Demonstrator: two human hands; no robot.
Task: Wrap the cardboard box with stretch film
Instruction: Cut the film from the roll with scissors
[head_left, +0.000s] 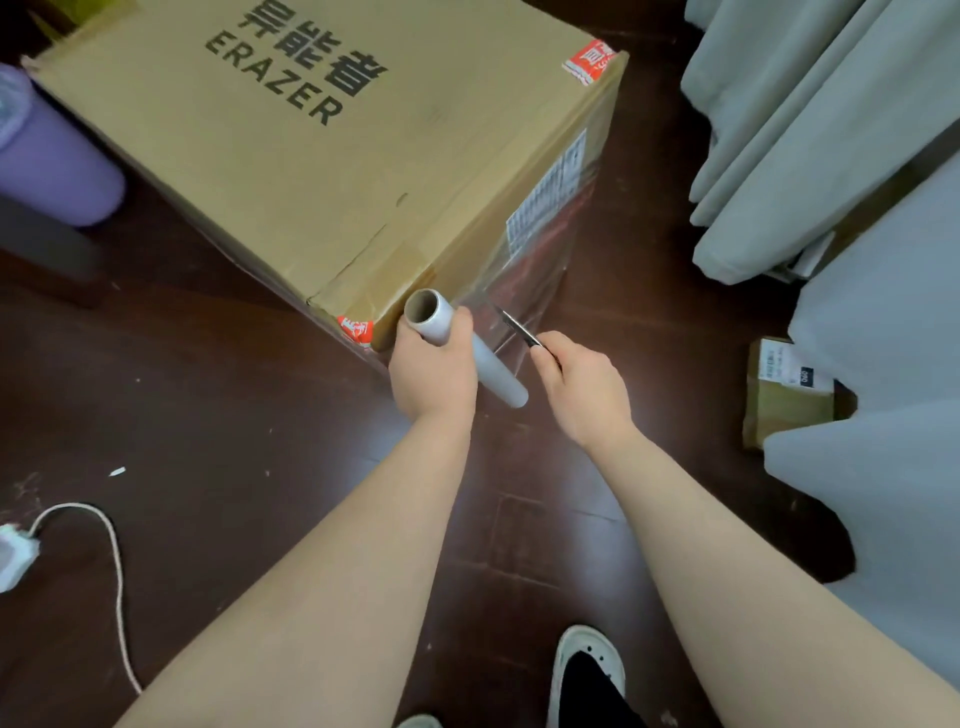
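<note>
Fingers of the right hand hide the blade's handle.

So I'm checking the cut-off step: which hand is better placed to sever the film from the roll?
The right hand: it grips the blade, its tip at the film stretched between box and roll. The left hand grips the roll.

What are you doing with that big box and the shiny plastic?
A person is wrapping the cardboard box in clear stretch film. The left hand grips the film roll by the box's near corner, and film runs from the box's side to the roll. The right hand holds a blade against that stretched film, probably to cut it free.
</note>
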